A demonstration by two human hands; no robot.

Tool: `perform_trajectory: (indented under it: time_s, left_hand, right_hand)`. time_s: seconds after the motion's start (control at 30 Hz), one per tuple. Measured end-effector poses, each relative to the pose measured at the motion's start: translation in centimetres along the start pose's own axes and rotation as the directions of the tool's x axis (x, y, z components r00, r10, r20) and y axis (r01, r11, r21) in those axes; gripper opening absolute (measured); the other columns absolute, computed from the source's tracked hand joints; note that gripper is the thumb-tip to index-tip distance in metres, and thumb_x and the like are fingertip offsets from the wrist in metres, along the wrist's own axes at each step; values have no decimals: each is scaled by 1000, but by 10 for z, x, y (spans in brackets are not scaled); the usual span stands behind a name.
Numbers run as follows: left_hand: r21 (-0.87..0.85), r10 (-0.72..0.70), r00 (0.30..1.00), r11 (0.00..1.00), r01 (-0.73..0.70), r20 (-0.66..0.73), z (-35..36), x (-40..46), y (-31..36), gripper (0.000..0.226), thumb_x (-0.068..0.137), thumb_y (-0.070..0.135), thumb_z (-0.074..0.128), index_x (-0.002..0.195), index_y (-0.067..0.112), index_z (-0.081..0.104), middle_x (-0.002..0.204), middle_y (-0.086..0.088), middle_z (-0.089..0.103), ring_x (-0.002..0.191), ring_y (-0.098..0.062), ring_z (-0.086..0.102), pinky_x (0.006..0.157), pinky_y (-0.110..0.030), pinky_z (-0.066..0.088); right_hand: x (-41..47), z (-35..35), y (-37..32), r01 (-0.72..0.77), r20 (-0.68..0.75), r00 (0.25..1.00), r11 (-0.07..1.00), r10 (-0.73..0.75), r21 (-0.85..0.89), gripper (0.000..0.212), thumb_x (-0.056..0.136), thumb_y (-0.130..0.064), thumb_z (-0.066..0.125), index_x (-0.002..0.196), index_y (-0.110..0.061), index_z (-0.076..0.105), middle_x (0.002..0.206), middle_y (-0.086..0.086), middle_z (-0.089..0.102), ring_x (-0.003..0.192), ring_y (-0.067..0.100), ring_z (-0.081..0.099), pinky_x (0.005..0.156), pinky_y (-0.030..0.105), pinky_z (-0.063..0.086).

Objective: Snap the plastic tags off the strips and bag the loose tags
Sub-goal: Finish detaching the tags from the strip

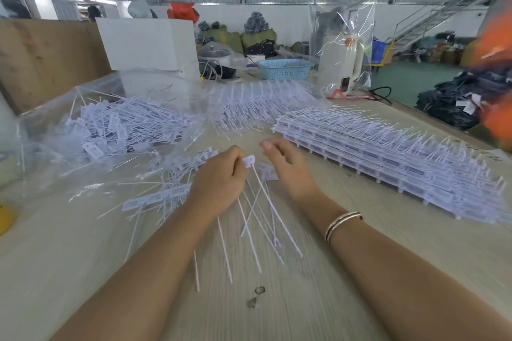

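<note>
A pale wood-grain surface (pixel 346 271) is seen carrying everything, and it is described here from the largest thing down. Along its right edge a long stack of unsnapped strips (pixel 388 163) is laid, running from near the middle toward the near right corner, with thin white tails standing up from it. A second spread of strips (pixel 257 102) is seen at the far edge, partly under clear film. At the left edge an open clear plastic bag (pixel 55 130) is spread flat, and a heap of loose tags (pixel 122 127) is held inside it. Between that bag and the hands, a smaller scatter of snapped tags (pixel 163 191) is left lying on the bare surface, outside the bag.

Near the middle of the surface the left hand (pixel 221 183) is seen curled, its grip closed round a bunch of tags (pixel 260 219); one white head (pixel 248 160) is pinched at the fingertips, and the long tails are fanned out toward the near edge. The right hand (pixel 288 166) is held just beside it, fingers loosely bent and gripping nothing, with a small tag piece (pixel 267 170) lying under them. A bracelet (pixel 342 225) is worn on the right wrist
</note>
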State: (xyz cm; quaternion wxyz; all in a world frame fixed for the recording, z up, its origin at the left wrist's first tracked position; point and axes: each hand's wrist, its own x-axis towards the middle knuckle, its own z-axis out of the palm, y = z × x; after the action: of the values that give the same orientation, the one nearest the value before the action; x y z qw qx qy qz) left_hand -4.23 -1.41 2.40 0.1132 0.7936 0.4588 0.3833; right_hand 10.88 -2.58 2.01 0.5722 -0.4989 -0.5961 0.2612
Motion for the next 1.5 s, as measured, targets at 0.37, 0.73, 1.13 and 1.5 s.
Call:
perform_trajectory:
  time_s: [0.37, 0.73, 1.13, 1.5]
  left_hand:
    - [207, -35, 999, 978, 26, 39, -7, 2, -5, 34, 99, 36, 36, 69, 25, 49, 57, 7, 54, 56, -16, 53, 53, -27, 38]
    - [-83, -72, 996, 994, 77, 56, -4, 2, -2, 38, 100, 26, 41, 64, 16, 48, 54, 5, 44, 48, -1, 47, 51, -17, 33]
    - [-471, -157, 987, 872, 131, -16, 5, 5, 15, 35, 101, 25, 38, 69, 22, 50, 52, 20, 55, 50, 5, 47, 52, -6, 36]
    - [-543, -196, 980, 826, 151, -26, 10, 5, 20, 36, 101, 30, 37, 81, 11, 59, 67, 4, 57, 63, -7, 55, 70, -25, 44]
  right_hand:
    - [-1, -2, -3, -46, 183, 983, 972, 3, 230, 21, 94, -1, 51, 82, -15, 62, 72, -5, 58, 60, -3, 52, 65, 13, 42]
    - [-4, 2, -4, -12, 235, 972, 994, -15, 110, 30, 92, -19, 60, 66, -7, 51, 59, 2, 46, 54, 6, 40, 55, 13, 34]
    - [-5, 8, -4, 27, 55, 997, 952, -46, 305, 33, 95, -16, 54, 66, -30, 63, 61, -11, 61, 58, 1, 48, 61, 11, 40]
    - [-1, 10, -2, -78, 121, 993, 857, 18, 510, 21, 88, -28, 57, 72, -16, 64, 67, 13, 61, 70, 31, 53, 80, 46, 45]
